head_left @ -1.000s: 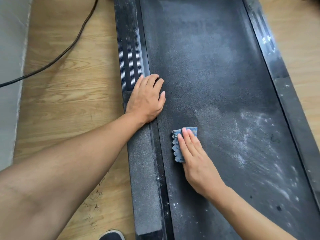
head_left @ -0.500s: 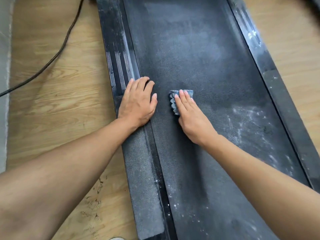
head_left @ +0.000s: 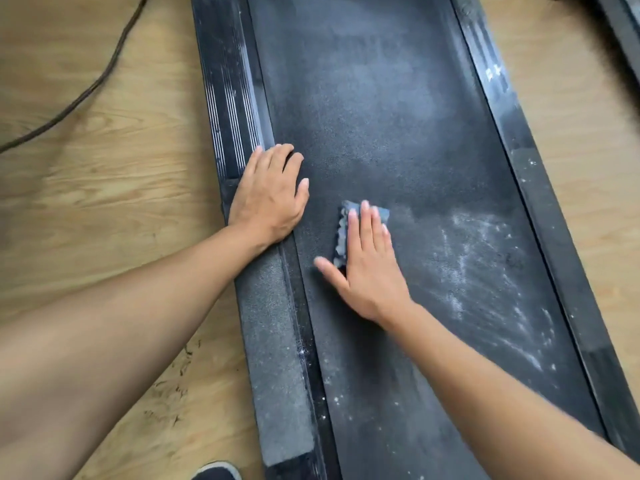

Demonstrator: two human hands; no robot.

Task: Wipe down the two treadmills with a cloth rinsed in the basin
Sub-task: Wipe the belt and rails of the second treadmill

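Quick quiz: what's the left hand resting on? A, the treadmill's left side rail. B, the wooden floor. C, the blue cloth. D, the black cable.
A: the left hand lies flat on the side rail beside the belt; the right hand presses the cloth.

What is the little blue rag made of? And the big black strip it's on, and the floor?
The small blue-grey cloth looks like knobbly fabric, perhaps microfibre: its edge is bumpy. The wide black treadmill belt seems matte, grainy rubber, dusted white. The pale brown floor shows wood grain, possibly laminate.
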